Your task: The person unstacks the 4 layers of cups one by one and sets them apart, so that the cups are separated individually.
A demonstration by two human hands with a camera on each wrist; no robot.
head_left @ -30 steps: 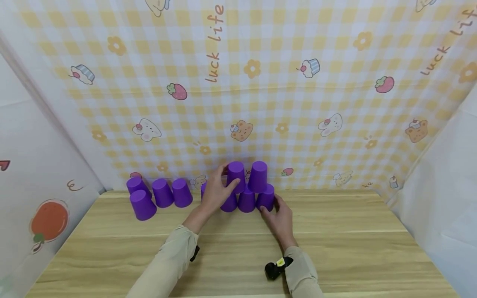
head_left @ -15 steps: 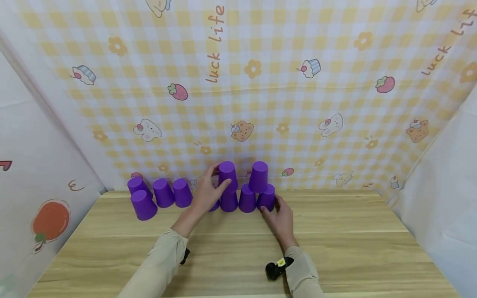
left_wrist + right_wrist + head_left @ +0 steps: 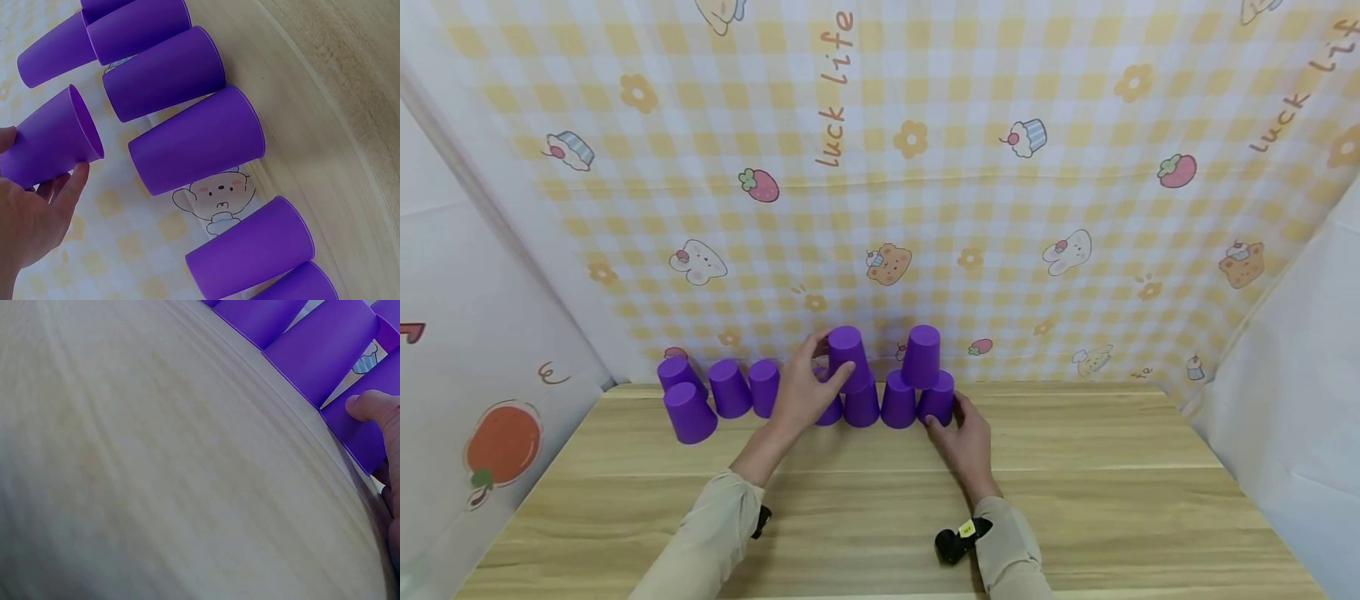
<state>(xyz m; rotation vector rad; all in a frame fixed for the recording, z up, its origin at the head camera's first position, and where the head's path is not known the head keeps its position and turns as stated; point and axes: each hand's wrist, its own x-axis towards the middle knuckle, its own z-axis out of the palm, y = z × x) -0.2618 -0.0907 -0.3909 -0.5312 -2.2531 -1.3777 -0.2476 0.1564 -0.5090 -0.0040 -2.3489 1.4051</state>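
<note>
My left hand (image 3: pixel 801 390) holds an upside-down purple cup (image 3: pixel 848 357) between thumb and fingers. In the left wrist view this held cup (image 3: pixel 50 140) hangs apart from the row, its rim facing the cups below. Under it in the head view stand two base cups, one (image 3: pixel 862 408) fully in sight and one (image 3: pixel 829 412) partly behind the hand. My right hand (image 3: pixel 967 443) grips the rightmost base cup (image 3: pixel 937 398), thumb in front. Another cup (image 3: pixel 921 358) rests upside down across that one and its neighbour (image 3: pixel 898 407).
Several more upside-down purple cups stand to the left, among them a front one (image 3: pixel 690 412) and one (image 3: pixel 764 385) partly covered by my left hand. A checked cloth wall (image 3: pixel 970 208) rises right behind the wooden table (image 3: pixel 1090 500).
My left hand has moved left with its cup, from beside the other upper cup to over the base cups farther left. The right hand keeps its place on the rightmost base cup.
</note>
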